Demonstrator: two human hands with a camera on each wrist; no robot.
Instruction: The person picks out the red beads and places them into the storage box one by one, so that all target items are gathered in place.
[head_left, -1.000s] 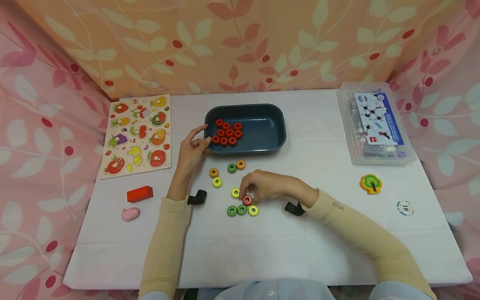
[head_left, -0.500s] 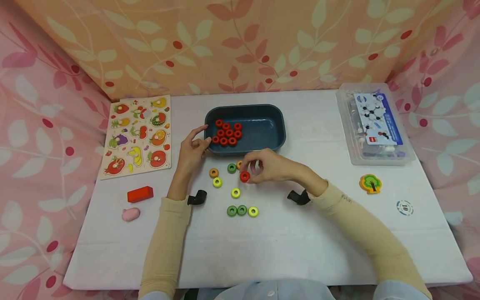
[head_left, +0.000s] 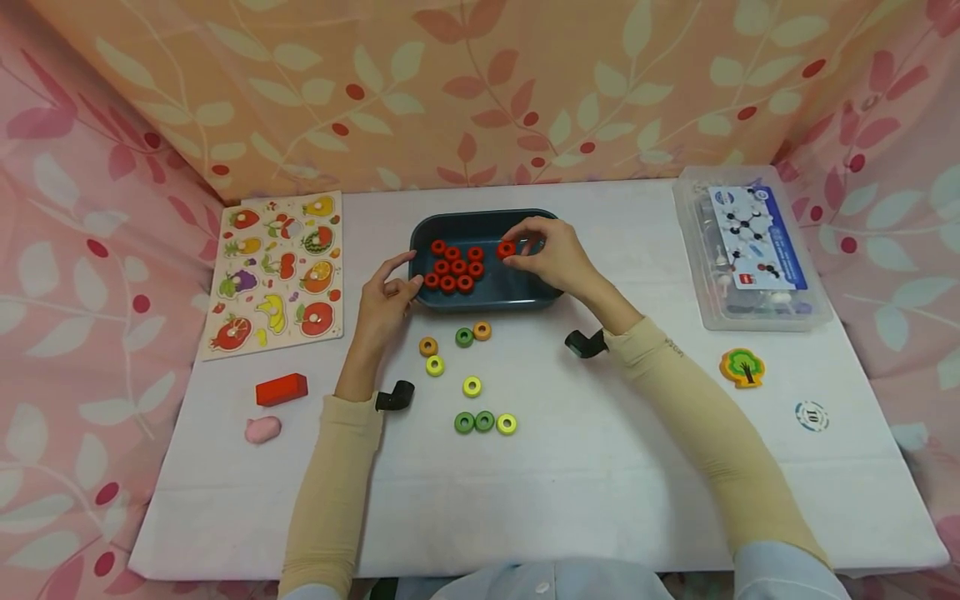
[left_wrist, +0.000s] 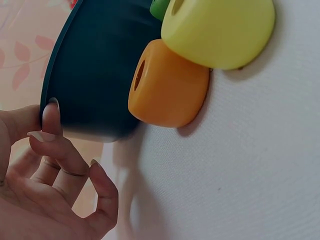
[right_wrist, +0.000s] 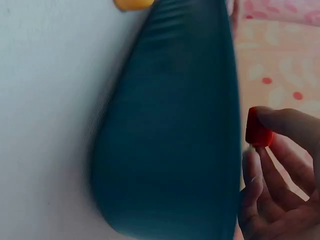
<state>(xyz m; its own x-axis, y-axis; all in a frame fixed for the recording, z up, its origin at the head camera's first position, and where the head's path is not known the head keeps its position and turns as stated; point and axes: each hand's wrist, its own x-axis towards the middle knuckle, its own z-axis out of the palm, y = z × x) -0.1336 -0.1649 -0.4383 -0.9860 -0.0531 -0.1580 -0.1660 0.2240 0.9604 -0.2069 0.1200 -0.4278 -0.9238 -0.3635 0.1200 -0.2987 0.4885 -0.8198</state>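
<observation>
A red ring bead point(head_left: 506, 249) is pinched between the thumb and fingers of my right hand point(head_left: 551, 257), over the right part of the dark blue tray point(head_left: 517, 298). In the right wrist view the red bead point(right_wrist: 259, 127) shows side-on beyond the tray's rim point(right_wrist: 231, 115). At the tray's left end, my left hand point(head_left: 384, 307) holds the rim with thumb and fingertips; the left wrist view shows the hand point(left_wrist: 55, 175) at the tray wall point(left_wrist: 95, 75). Several red ring beads point(head_left: 457, 267) lie in the tray's left half.
In front of the tray lie loose green point(head_left: 464, 337), orange point(head_left: 428, 347) and yellow beads point(head_left: 472, 386). A fruit puzzle board point(head_left: 288, 321), red block point(head_left: 281, 389) and pink pig point(head_left: 262, 430) are left. A clear plastic box point(head_left: 705, 312), tree piece point(head_left: 742, 368) and round chip point(head_left: 812, 416) are right.
My right hand has picked up the red bead from among the loose beads and carried it forward over the tray. My left hand has stayed at the tray's left end.
</observation>
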